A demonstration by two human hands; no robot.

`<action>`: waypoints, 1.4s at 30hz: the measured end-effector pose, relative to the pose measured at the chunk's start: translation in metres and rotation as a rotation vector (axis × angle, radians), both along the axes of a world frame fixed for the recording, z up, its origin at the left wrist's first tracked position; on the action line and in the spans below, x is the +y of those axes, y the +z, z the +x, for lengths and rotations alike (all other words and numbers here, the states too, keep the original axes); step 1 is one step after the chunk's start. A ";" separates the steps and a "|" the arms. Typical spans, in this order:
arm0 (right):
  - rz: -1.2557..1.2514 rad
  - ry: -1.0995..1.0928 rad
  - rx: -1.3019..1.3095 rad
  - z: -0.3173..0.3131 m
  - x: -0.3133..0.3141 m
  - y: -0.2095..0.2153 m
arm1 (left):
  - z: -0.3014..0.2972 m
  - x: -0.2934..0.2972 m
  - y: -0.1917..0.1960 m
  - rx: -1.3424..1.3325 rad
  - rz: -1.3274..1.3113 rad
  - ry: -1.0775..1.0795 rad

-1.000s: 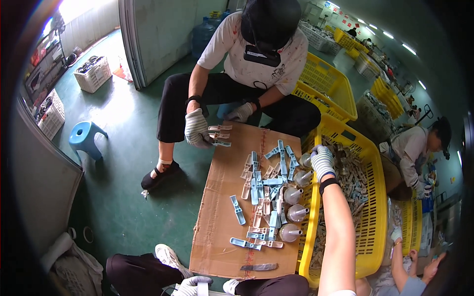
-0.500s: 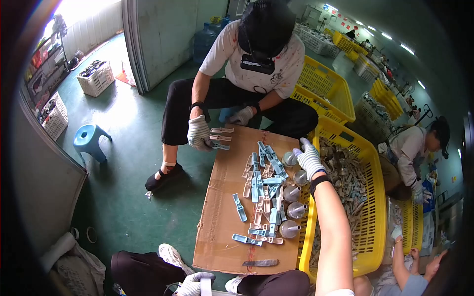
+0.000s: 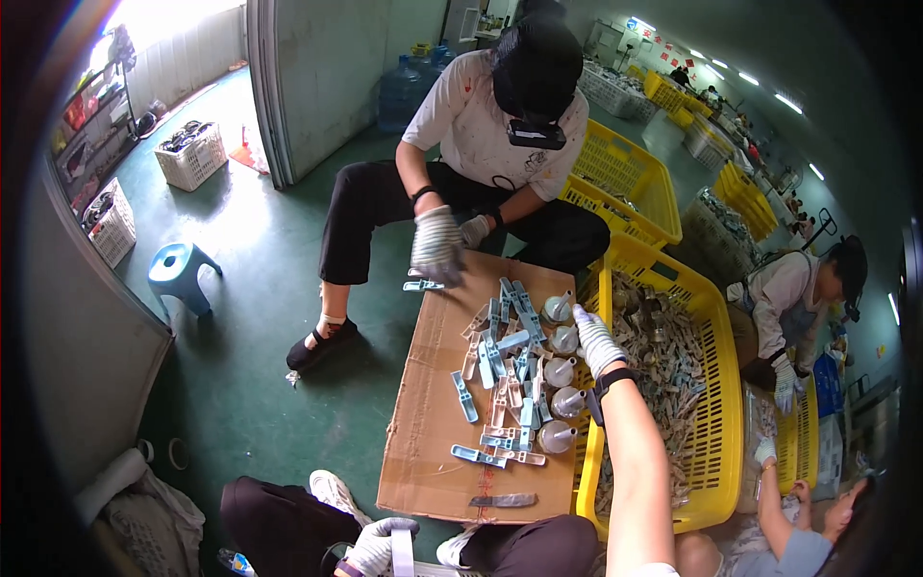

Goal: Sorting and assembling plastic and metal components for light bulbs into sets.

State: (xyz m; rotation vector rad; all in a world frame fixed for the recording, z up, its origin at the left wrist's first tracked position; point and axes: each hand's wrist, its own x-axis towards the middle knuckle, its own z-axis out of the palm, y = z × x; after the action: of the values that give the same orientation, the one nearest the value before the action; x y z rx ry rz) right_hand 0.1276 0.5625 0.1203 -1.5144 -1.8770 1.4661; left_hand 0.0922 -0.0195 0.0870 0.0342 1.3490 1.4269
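Observation:
My right hand (image 3: 598, 344), in a striped glove, reaches over the yellow crate's near rim. Its fingers stretch out beside the upper clear plastic cups with spouts (image 3: 564, 339), and nothing shows in them. Several such cups stand in a row along the right edge of a cardboard sheet (image 3: 423, 433). Left of them lies a loose pile of light blue and beige plastic clip-like pieces (image 3: 463, 396). Low in the view, my gloved left hand (image 3: 375, 548) is closed round a white strip (image 3: 402, 553); its exact kind is unclear.
A yellow crate (image 3: 726, 423) full of small parts stands right of the cardboard. Across from me sits a co-worker, whose gloved hand (image 3: 437, 245) is near a blue piece (image 3: 423, 286). A flat grey blade-like strip (image 3: 505, 500) lies nearby. A blue stool (image 3: 181, 274) stands left.
My right hand has moved slightly nearer to me along the row of cups. The co-worker's hand, which held several pieces, has swung over the cardboard's far corner and is blurred.

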 end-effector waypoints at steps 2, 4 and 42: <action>0.060 0.010 -0.036 0.017 0.010 -0.009 | 0.002 0.004 -0.004 -0.011 0.009 -0.022; 0.198 -0.105 0.031 0.020 0.002 -0.007 | 0.006 0.004 -0.008 -0.215 -0.008 0.174; -0.792 -0.267 1.449 0.179 -0.350 0.060 | 0.006 -0.021 -0.014 0.132 0.149 0.055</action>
State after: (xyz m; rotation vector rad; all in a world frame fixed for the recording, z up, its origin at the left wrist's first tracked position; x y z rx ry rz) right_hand 0.3067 0.2124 0.1803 -0.4015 -0.2394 2.2637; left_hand 0.0983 -0.0403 0.0734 0.1932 1.3569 1.5926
